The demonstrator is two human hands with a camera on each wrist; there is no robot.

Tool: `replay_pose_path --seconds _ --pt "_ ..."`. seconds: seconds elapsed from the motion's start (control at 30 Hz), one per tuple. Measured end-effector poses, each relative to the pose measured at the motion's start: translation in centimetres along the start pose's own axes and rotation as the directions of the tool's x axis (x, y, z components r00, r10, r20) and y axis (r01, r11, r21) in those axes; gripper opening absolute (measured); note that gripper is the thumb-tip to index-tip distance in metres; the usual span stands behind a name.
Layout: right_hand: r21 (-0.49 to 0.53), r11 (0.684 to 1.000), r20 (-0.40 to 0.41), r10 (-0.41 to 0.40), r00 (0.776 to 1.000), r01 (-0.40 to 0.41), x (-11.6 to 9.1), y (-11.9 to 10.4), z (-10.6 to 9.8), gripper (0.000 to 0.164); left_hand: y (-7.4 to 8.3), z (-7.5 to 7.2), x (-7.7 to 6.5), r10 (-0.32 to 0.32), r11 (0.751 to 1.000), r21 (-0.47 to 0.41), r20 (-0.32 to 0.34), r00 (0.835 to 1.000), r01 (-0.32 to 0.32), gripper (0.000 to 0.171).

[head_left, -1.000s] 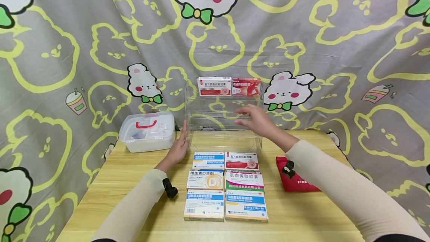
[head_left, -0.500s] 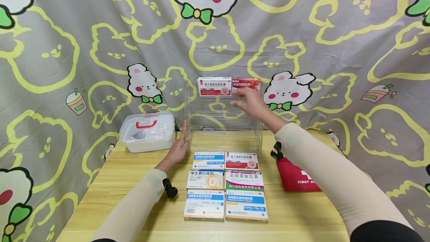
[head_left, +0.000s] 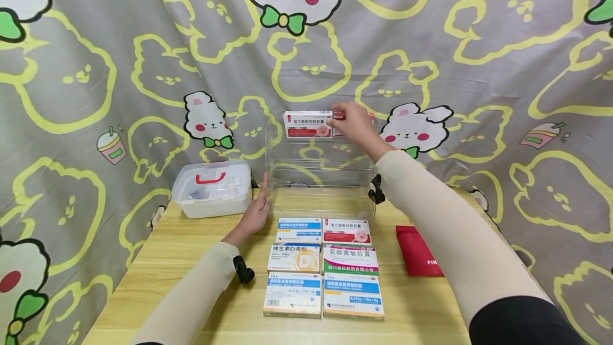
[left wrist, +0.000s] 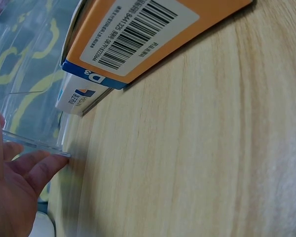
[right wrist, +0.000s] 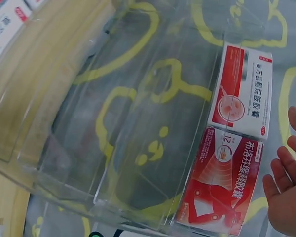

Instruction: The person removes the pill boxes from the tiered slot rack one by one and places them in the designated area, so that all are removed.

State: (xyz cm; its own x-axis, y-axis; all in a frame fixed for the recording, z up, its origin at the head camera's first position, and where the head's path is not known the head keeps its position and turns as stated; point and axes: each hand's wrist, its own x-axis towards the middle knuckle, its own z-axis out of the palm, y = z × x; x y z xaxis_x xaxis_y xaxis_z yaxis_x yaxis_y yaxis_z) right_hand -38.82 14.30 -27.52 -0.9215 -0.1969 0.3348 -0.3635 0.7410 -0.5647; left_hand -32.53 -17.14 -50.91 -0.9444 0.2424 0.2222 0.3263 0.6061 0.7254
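Observation:
A clear stepped display rack (head_left: 322, 212) stands at the back of the table. Its top tier holds a white-and-red medicine box (head_left: 308, 124) beside a red medicine box (right wrist: 219, 182). My right hand (head_left: 355, 123) is in front of the red box in the head view and covers most of it. In the right wrist view, that hand's relaxed fingers lie close to the boxes' upper edge, holding nothing. With fingers extended, my left hand (head_left: 256, 211) rests against the rack's left side; the left wrist view shows its fingertips (left wrist: 54, 163) at the clear lower corner.
Several medicine boxes lie in two columns before the rack, including a vitamin D box (head_left: 293, 257) and a green-and-purple one (head_left: 350, 261). A white lidded case (head_left: 213, 204) with a red handle sits left. A red first-aid pouch (head_left: 414, 252) lies right, partly under the sleeve.
My right hand has risen from the rack's middle tiers to the top tier, in front of the red box. The left hand stays at the rack's side.

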Motion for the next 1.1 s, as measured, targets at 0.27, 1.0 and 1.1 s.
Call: replay_pose_path --seconds 0.27,1.0,1.1 --pt "0.008 1.000 0.017 0.009 1.000 -0.009 1.7 0.3 0.3 0.049 -0.1 0.2 0.1 0.009 1.000 0.018 -0.006 1.000 -0.009 0.082" --pt "-0.060 0.995 0.035 0.087 0.996 -0.084 2.0 0.6 2.5 0.054 -0.2 0.1 0.0 -0.002 1.000 0.026 -0.004 1.000 0.002 0.077" --pt "-0.065 0.993 0.018 0.099 0.995 -0.097 2.2 0.6 2.7 0.052 -0.2 0.1 0.0 0.002 1.000 0.028 -0.005 1.000 -0.002 0.076"
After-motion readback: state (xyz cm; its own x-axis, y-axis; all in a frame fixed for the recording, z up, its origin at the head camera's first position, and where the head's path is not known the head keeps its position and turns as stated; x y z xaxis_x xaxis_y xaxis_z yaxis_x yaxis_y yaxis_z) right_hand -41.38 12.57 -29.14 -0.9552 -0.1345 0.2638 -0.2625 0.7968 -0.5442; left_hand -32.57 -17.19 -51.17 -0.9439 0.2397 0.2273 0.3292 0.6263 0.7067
